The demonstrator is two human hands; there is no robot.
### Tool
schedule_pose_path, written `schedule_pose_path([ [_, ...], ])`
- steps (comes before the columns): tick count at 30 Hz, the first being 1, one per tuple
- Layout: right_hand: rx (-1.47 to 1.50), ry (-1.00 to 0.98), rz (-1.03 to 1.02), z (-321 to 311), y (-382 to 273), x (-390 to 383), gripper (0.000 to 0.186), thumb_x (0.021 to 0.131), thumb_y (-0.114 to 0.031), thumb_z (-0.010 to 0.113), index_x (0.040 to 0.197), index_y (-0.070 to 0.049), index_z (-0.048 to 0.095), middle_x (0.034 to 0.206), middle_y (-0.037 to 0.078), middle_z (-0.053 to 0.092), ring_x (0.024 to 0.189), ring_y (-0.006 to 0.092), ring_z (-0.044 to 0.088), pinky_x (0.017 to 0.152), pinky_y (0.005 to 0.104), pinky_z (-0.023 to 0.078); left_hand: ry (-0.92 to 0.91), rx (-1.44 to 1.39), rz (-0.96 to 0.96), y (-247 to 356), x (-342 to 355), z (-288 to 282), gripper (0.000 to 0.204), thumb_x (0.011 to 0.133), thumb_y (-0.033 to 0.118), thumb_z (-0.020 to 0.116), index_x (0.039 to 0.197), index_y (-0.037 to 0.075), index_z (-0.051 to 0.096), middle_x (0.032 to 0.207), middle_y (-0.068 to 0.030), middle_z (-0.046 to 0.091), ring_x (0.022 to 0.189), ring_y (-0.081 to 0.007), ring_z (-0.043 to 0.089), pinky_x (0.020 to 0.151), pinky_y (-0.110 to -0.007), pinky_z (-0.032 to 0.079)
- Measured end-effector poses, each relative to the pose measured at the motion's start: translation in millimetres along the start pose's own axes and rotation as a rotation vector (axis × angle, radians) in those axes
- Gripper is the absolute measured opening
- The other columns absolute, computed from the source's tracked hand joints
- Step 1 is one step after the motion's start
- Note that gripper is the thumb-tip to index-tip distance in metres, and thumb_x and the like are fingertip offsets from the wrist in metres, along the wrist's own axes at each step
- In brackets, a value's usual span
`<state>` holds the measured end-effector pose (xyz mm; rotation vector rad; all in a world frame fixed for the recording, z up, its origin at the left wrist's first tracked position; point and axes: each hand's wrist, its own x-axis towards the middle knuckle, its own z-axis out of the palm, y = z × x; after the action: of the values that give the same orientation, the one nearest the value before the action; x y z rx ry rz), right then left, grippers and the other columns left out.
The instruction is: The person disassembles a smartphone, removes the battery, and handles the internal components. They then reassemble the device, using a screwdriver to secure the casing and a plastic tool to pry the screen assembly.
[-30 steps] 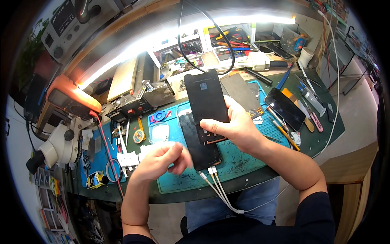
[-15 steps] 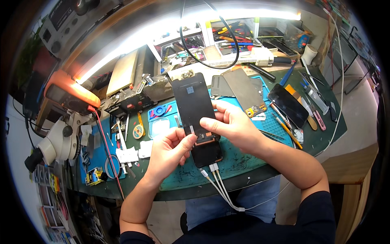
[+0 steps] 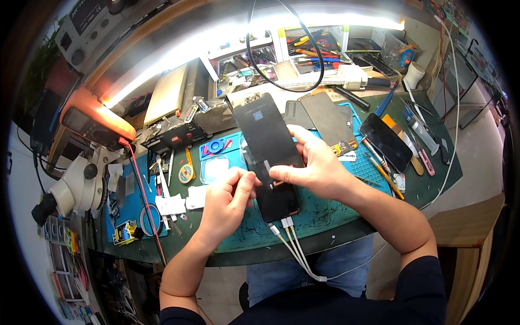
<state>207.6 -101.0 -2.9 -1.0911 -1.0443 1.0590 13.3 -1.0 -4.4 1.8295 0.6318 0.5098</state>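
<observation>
A dark phone screen panel (image 3: 262,130), with a small pale sticker near its top and a light strip near its lower end, is tilted in my right hand (image 3: 319,170), whose thumb lies across it. My left hand (image 3: 227,206) is closed in a pinch at the panel's lower left edge; what its fingertips hold is too small to make out. Below the panel is a dark phone (image 3: 279,203) on the teal mat (image 3: 325,216). White cables (image 3: 292,244) with several plugs lie at that phone's bottom end and hang over the desk's front edge.
Left stand an orange multimeter (image 3: 97,122), a microscope (image 3: 73,181) and a black metal box (image 3: 173,141). Right lie more phone parts (image 3: 327,116), a phone (image 3: 384,141), pens and picks (image 3: 420,151). Behind are tool trays (image 3: 311,49) and a hanging black cable loop (image 3: 322,59).
Over the last second my left hand has risen to the panel's lower left edge. The panel moved left and down over the phone, then tilted slightly, its lower end shifting right.
</observation>
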Motion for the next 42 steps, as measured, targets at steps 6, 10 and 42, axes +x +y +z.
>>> schedule_pose_path([
  [6,0.065,0.19,0.052,-6.2,-8.4,-0.5,0.053,0.084,-0.006,0.073,0.128,0.003,0.045,0.101,0.009,0.067,0.09,0.013,0.066,0.078,0.0295,0.057,-1.249,-0.578,0.156,9.5,6.8,-29.5,0.035,0.095,0.032,0.065,0.099,-0.002,0.071,0.086,-0.01,0.071,0.068,-0.0167,0.061,0.058,-0.027,0.049],
  [10,0.192,0.185,0.021,-3.0,-2.9,0.0,0.049,0.086,-0.009,0.072,0.125,0.003,0.046,0.1,0.01,0.068,0.086,0.0125,0.067,0.073,0.0272,0.056,-1.506,-0.584,-0.012,40.2,-11.9,-23.5,0.043,0.091,0.032,0.069,0.116,-0.004,0.066,0.12,-0.0191,0.063,0.085,-0.0209,0.064,0.064,-0.029,0.052],
  [42,0.036,-0.018,0.086,10.5,1.4,-6.2,0.049,0.087,-0.003,0.065,0.131,0.002,0.044,0.102,0.009,0.068,0.09,0.0114,0.066,0.081,0.0277,0.055,-0.139,-0.29,-0.033,5.9,1.6,1.2,0.024,0.093,0.005,0.065,0.114,-0.001,0.055,0.095,-0.005,0.065,0.077,-0.008,0.064,0.067,-0.021,0.053],
])
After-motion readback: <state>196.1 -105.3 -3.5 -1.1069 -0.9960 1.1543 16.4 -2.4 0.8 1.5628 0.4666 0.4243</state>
